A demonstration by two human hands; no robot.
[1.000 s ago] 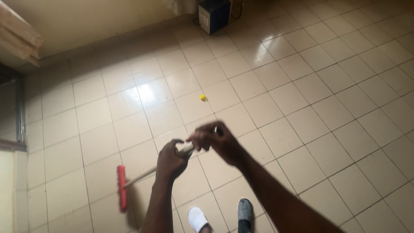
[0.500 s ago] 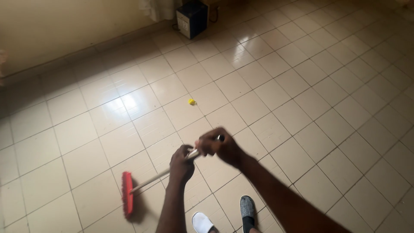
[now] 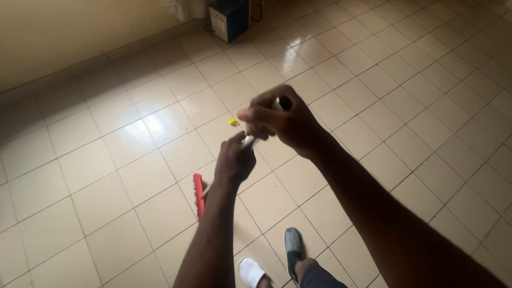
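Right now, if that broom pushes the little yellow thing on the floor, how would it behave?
The yellow scrap looks tiny against one tile, so it is probably light. The tiled floor shines, so it would likely slide or skitter easily. The broom has a wide red head, which should probably catch it.

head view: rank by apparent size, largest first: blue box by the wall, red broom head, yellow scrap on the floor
1. Blue box, though it sits farthest from the camera and its top is cut off by the frame.
2. Red broom head, partly hidden behind the left hand, so its full extent is unsure.
3. Yellow scrap, clearly smallest.
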